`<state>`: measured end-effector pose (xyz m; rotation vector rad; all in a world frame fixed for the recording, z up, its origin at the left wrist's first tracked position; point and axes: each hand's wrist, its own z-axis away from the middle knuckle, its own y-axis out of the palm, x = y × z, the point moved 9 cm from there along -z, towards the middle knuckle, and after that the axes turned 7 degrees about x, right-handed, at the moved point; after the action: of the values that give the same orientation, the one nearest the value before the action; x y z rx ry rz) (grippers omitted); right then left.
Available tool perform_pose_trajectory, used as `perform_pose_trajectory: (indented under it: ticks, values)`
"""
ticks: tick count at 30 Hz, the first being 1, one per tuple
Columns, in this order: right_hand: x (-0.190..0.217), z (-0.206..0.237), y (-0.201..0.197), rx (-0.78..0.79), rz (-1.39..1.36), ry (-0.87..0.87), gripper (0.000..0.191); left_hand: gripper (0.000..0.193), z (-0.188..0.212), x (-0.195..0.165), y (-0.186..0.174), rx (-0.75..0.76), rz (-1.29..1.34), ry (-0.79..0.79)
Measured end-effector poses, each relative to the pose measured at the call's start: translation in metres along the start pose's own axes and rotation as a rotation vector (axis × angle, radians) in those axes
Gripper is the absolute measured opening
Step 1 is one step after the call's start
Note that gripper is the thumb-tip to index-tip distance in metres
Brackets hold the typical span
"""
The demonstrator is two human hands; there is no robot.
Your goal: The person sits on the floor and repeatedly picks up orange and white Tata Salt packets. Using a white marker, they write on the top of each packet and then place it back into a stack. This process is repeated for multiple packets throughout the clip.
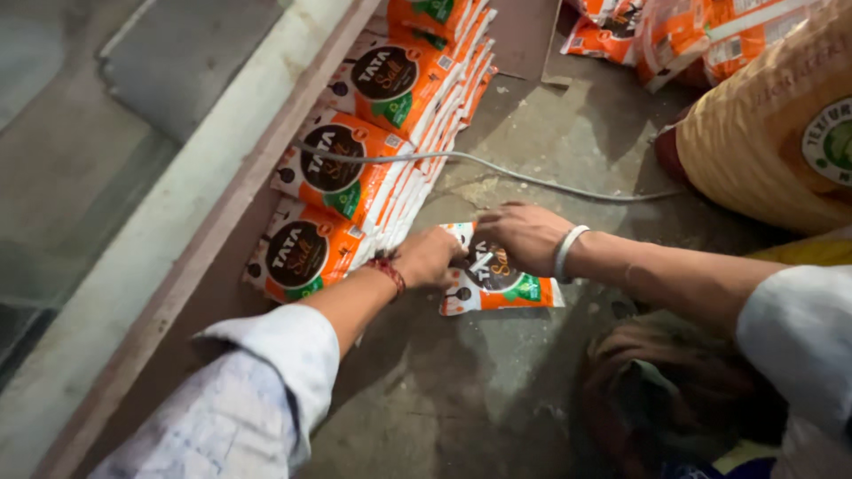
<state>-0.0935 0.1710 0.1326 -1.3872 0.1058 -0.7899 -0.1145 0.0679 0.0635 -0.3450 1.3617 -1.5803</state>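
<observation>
Both hands sit on one orange-and-white pouch (497, 282) lying flat on the concrete floor (461, 390), just beside the near end of the pouch stack (355, 186). The left hand (428, 257) w/ a red thread at the wrist is closed over the pouch's stack-side edge, fingers curled down & clenched on it; the right hand (525, 232), white bangle at the wrist, presses on the pouch's top edge, fingers bent over the rim, gripping or pinning it (can't tell which, since the fingertips are hidden behind the left hand). The two-hand hold looks meant to keep the slack pouch flat and square w/ the stack. The stack itself is packed on edge, each pouch leaning on the next & resting against the low ledge (213, 177), which prob. keeps the row from sliding or toppling. A grey cable (532, 177) runs over the stack & across the floor on the side away from the ledge. Further from the stack on that side, a big yellow woven sack (763, 142) lies on the floor, and more orange pouches (657, 35) are heaped beyond the stack's far end. Both sleeves are pale.
</observation>
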Motion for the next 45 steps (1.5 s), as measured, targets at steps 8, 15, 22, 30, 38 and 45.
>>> perform_pose_trajectory:
  ticks: [8,15,22,30,38,45]
  values:
    - [0.001,0.017,0.015,0.048,0.075,-0.115,0.034,0.028,0.007,-0.017,0.016,0.088,-0.009,0.08]
    - [0.008,0.03,0.001,-0.032,0.05,-0.059,0.033,0.044,0.006,-0.048,0.008,-0.064,0.041,0.182]
    - [-0.021,0.031,0.019,0.346,0.197,0.318,0.03,0.056,0.005,-0.045,-0.011,-0.176,0.091,0.047]
    - [-0.032,0.023,0.01,0.095,0.018,0.121,0.057,0.093,-0.013,-0.009,0.011,-0.031,-0.099,-0.078]
    - [-0.005,0.034,0.036,0.026,0.255,-0.184,0.058,0.09,0.02,-0.043,0.059,0.006,-0.442,-0.042]
    - [-0.033,0.032,0.02,-0.011,0.169,-0.029,0.059,0.081,0.019,-0.042,0.042,-0.022,-0.367,-0.038]
